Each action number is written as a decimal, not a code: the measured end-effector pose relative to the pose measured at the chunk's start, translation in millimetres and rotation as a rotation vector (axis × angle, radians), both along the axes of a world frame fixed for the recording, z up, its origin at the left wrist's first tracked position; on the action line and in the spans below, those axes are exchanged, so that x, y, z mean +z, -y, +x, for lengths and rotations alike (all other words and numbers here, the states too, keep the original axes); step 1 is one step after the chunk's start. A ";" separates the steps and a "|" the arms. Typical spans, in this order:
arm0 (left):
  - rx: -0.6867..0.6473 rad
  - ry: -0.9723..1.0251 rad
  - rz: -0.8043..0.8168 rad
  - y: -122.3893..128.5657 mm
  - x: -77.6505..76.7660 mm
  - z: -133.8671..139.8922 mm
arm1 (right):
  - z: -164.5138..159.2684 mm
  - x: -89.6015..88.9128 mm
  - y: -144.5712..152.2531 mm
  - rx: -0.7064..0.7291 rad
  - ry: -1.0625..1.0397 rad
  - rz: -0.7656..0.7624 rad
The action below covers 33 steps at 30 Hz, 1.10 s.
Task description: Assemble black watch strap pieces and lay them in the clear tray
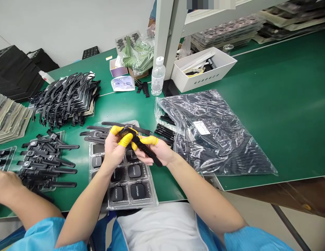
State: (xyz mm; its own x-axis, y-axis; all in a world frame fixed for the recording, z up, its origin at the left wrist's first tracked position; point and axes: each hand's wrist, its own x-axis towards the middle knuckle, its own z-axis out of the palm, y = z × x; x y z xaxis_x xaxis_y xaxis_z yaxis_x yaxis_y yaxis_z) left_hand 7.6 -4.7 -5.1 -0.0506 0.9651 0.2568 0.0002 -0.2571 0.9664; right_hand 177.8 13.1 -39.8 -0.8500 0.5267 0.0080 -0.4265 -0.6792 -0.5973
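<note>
My left hand point(115, 146), with yellow finger cots, is closed around the dark case of a black smartwatch point(127, 132). My right hand point(159, 150), also in yellow finger cots, pinches the same watch where a black strap point(150, 153) leaves the case. That strap slants down across the right fingers. Both hands hover over a clear plastic tray point(154, 195), whose lower pockets hold square black watch cases point(138, 191). Strapped watches point(95, 134) lie across the tray's far end, partly hidden by my hands.
A bag of black straps point(217, 139) lies right, its open end near my right hand. Behind stand a water bottle point(158, 76) and a white box point(204, 69). Left are strapped watches point(47, 160), a strap-topped tray stack point(68, 97), and another person's hand point(6, 184).
</note>
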 end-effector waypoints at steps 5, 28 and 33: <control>0.021 0.019 -0.008 -1.2 -1.3 -3.5 | 1.9 1.8 -1.0 0.050 0.013 -0.006; 0.097 0.012 -0.026 -2.4 5.6 -7.1 | 1.9 15.8 5.1 0.099 0.189 0.008; 0.186 0.072 0.002 -8.5 15.0 -20.2 | 1.8 16.7 5.0 0.143 0.203 0.016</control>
